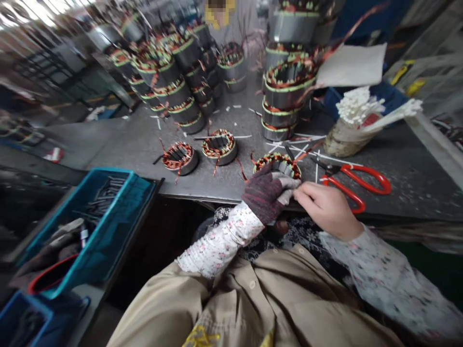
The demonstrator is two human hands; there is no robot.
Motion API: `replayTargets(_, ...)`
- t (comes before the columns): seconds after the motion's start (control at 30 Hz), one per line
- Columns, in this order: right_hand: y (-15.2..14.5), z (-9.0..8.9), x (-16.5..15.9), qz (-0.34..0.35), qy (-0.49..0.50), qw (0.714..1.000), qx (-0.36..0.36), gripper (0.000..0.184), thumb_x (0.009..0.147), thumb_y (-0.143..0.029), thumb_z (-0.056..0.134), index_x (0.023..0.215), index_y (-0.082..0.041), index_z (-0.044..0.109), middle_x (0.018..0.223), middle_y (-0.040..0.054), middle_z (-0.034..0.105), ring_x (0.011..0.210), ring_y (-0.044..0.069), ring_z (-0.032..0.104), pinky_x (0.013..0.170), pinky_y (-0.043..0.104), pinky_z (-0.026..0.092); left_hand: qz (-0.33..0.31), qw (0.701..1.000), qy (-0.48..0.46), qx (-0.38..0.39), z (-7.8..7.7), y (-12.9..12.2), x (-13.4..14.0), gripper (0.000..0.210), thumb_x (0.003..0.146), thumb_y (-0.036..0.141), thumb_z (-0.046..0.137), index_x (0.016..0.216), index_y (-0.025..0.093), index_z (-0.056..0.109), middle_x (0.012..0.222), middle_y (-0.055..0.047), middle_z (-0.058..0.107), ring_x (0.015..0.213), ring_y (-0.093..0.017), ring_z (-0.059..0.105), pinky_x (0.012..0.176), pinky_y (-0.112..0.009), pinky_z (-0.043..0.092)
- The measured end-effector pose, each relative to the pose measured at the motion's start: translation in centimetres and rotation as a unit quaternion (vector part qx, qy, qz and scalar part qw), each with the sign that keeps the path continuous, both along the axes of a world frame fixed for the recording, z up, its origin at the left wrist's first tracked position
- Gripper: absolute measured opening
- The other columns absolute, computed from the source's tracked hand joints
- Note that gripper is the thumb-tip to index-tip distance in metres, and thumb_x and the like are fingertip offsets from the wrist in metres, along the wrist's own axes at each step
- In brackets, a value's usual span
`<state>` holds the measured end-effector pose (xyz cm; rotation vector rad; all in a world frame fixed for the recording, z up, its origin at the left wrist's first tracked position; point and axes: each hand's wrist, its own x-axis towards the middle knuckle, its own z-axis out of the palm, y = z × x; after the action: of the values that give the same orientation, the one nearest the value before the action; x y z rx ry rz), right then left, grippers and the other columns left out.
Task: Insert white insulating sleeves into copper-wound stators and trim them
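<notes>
Here, at the front edge of the grey worktable (133, 137), we have a wound metal ring (287, 167) under our hands, its opening facing up. Orange-red windings and yellow-green edging line its rim, dark and grey pieces show inside, and a loose orange lead sticks out at the left. Our left hand (268, 196), in a dark maroon glove with pale fingertips, covers the near side with fingers partly curled; how firmly it grips we cannot tell. Our bare right hand (327, 207) has thumb and forefinger drawn together at the near right edge; anything between them is hidden.

Close by on the right lie red-handled scissors (349, 169), with loose white strips (306, 141) scattered behind the ring. Beyond, more strips stand bundled in a pale container (343, 140). Two similar rings, one left (188, 166) and one nearer (226, 156), sit to our left. Behind, a right-hand stack (280, 115) and left-hand stacks (181, 96) of such rings crowd the table.
</notes>
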<state>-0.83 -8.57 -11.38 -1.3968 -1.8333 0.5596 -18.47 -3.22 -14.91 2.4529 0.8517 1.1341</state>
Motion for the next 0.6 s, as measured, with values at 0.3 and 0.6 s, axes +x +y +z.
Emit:
replayTargets(0.3,0.1,-1.5,1.5,0.134,0.299,0.943,-0.056,0.034,0.091,-0.047,0.059,0.067,-0.025,0.068,0.078,0.0093,0.071,0.072,0.026,0.070,0.055,0.037,0.057,0.058,0.998,0.030,0.016,-1.6,0.3,-0.2,0.017,0.091,0.038,0.066,0.093,0.022,0.067,0.105,-0.007,0.074,0.106,-0.022,0.070,0.096,-0.040,0.060)
replayTargets(0.6,3.7,-0.4,-0.3,-0.008,0.474,0.879,-0.047,0.032,0.080,-0.043,0.074,0.061,-0.023,0.058,0.063,0.0007,0.052,0.061,0.015,0.055,0.055,0.030,0.051,0.123,0.983,0.072,0.115,-2.0,-0.7,2.3,0.016,0.095,0.037,0.061,0.089,0.023,0.067,0.089,-0.006,0.075,0.094,-0.023,0.074,0.107,-0.045,0.058)
